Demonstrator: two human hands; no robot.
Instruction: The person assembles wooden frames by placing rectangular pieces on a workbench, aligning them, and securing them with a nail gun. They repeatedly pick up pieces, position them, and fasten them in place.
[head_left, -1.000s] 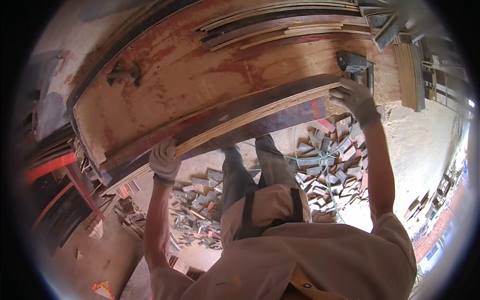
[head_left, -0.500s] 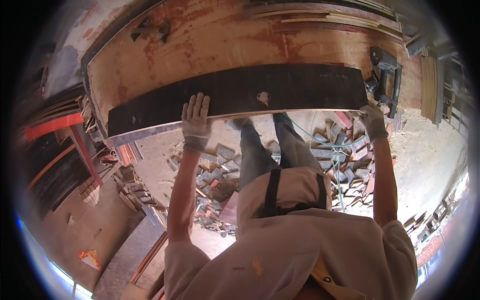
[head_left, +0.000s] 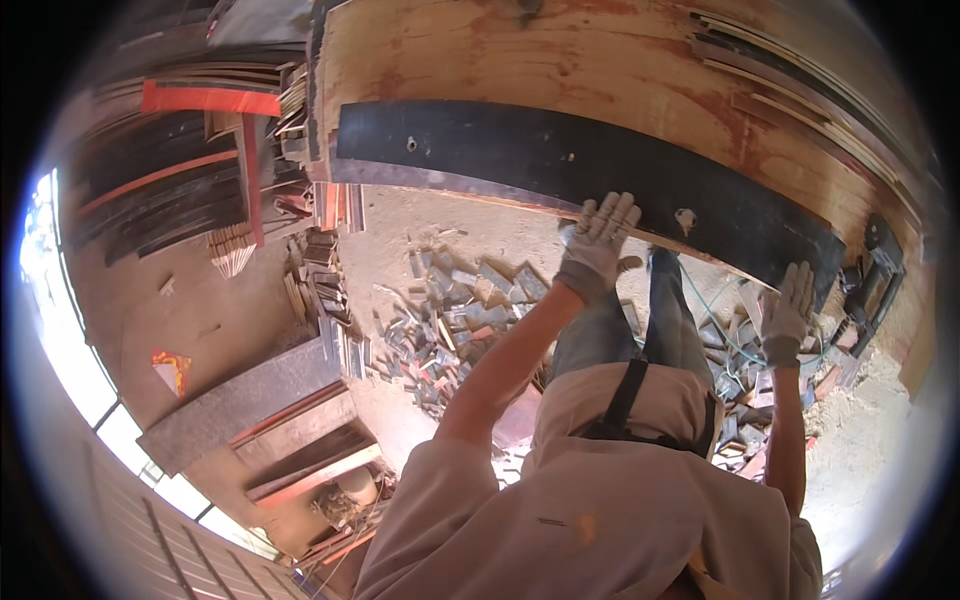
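A long dark plank (head_left: 500, 150) lies along the near edge of a wooden worktable (head_left: 450, 60). Two pale-rimmed holes show in it, one near each end. My left hand (head_left: 600, 245), in a light work glove, rests with spread fingers on the plank's near edge, left of the right-hand hole. Also gloved, my right hand (head_left: 788, 315) lies with fingers stretched out on the near edge close to the plank's right end. Just beyond that end is a black tool (head_left: 872, 285) that looks like a nail gun.
Thin wood strips (head_left: 790, 90) lie along the table's far side. Many wood offcuts (head_left: 470, 300) cover the floor around my legs, with a green hose (head_left: 725, 335) among them. Stacked boards (head_left: 160, 180) stand at left, behind a red-orange beam (head_left: 210, 98).
The view has swung left, so the table and plank appear slanted. My right hand has loosened from the plank's end corner and lies flat. My left hand sits closer to the right-hand hole.
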